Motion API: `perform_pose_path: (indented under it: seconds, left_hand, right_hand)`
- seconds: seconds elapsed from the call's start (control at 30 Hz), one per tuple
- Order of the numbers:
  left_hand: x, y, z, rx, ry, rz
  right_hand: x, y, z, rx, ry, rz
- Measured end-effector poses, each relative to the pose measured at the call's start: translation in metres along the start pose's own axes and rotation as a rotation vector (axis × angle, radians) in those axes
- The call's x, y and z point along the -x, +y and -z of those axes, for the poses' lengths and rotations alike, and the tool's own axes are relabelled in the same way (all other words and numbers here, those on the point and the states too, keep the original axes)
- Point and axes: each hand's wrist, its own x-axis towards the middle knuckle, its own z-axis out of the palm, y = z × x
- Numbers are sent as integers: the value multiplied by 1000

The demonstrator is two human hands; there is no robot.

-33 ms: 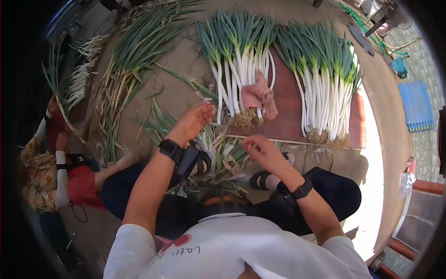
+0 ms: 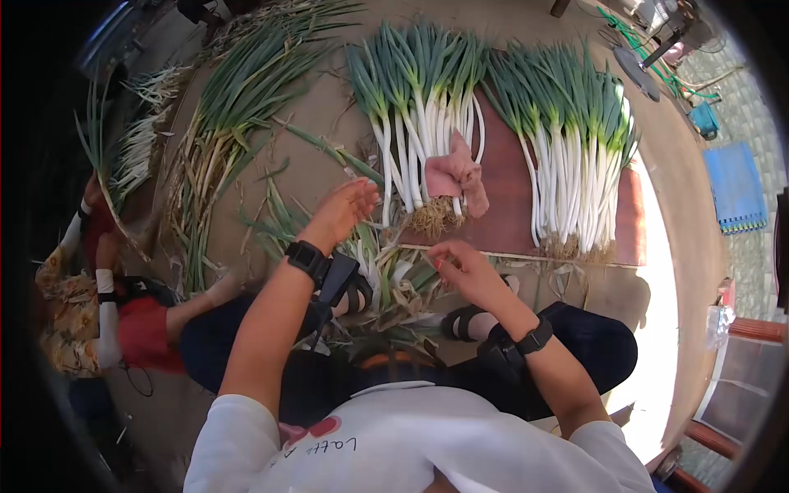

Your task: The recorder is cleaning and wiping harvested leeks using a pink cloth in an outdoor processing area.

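Leeks point(image 2: 423, 131) lie in a neat row on the brown board point(image 2: 509, 197), roots toward the person, leaves away, with a pink cloth point(image 2: 459, 177) over the near bunch; a second row point(image 2: 575, 156) sits to its right, likely kept apart from the untrimmed heap point(image 2: 230, 107) left of the board. The left hand point(image 2: 341, 212) hovers open, fingers spread, holding nothing, just left of the board. The right hand point(image 2: 456, 263), at the board's near edge, is loosely curled, pinching a thin strip. Trimmings point(image 2: 386, 279) lie between the hands.
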Motion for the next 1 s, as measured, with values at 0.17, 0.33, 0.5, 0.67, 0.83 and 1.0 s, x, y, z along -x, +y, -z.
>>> perform_pose_path:
  seconds: [0.17, 0.33, 0.5, 0.67, 0.83, 1.0]
  left_hand:
    - [-79, -58, 32, -340, 312, 145]
    - [-132, -118, 54, -413, 347, 229]
    - [-131, -98, 10, -619, 163, 285]
    - [-100, -59, 22, -336, 215, 33]
    - [-51, 22, -41, -405, 152, -110]
    - [26, 103, -127, -292, -46, -287]
  right_hand:
    - [-54, 29, 21, 104, 80, 5]
    - [-117, 145, 42, 533, 432, 124]
    - [-119, 174, 57, 241, 513, 13]
    - [-133, 158, 16, 228, 595, -182]
    - [-117, 126, 51, -603, 699, -275]
    - [-80, 99, 87, -1163, 737, -193]
